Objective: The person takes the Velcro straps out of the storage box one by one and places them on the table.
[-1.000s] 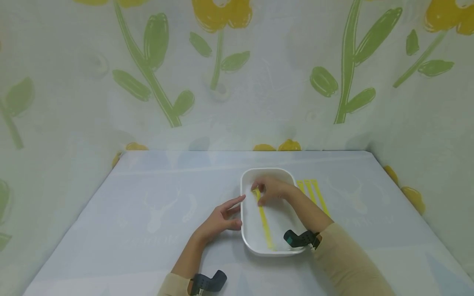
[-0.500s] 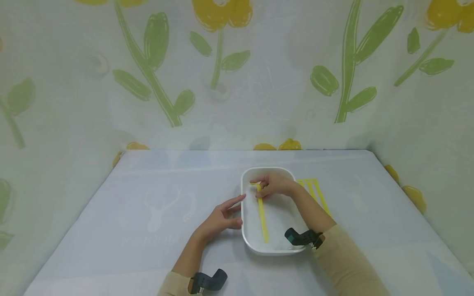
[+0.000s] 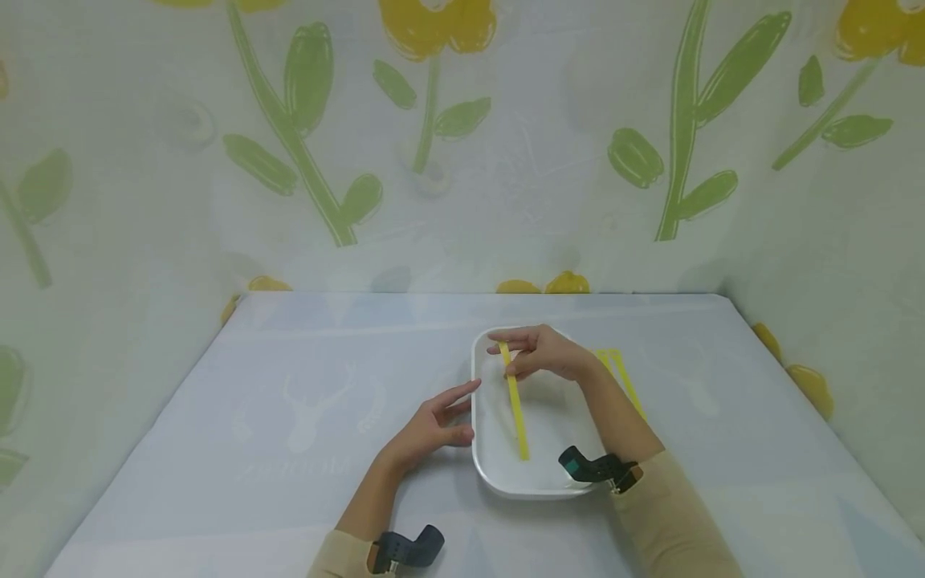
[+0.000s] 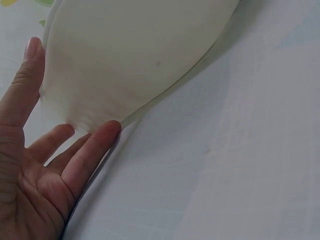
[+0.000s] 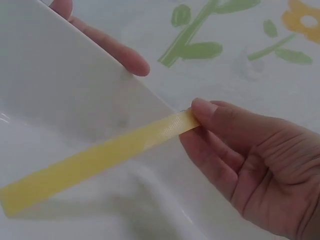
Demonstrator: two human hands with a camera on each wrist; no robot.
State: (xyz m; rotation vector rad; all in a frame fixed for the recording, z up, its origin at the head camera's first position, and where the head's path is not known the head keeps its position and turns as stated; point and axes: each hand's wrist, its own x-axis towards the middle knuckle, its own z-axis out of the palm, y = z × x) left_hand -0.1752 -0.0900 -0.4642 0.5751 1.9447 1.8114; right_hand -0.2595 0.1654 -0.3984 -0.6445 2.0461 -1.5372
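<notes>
A yellow strap [image 3: 517, 413], flat and narrow, slants over the inside of the white box [image 3: 506, 492]. My right hand [image 3: 552, 355] pinches it near its far end, between thumb and fingers. In the right wrist view the strap [image 5: 100, 160] shows a fine woven texture and casts a shadow on the box floor, so it is raised off it. My left hand [image 3: 433, 427] stays at the box's left side. Seen from the left wrist, its relaxed fingers [image 4: 95, 155] touch the outer wall of the box [image 4: 145, 55].
More yellow straps [image 3: 627, 384] lie side by side on the white table [image 3: 289, 401], just right of the box and partly hidden by my right forearm. Flower-patterned cloth [image 3: 535, 160] closes off the back and sides.
My right hand has lifted the strap and moved slightly away and to the right, its grip now at the strap's far end. The left hand has stayed put.
</notes>
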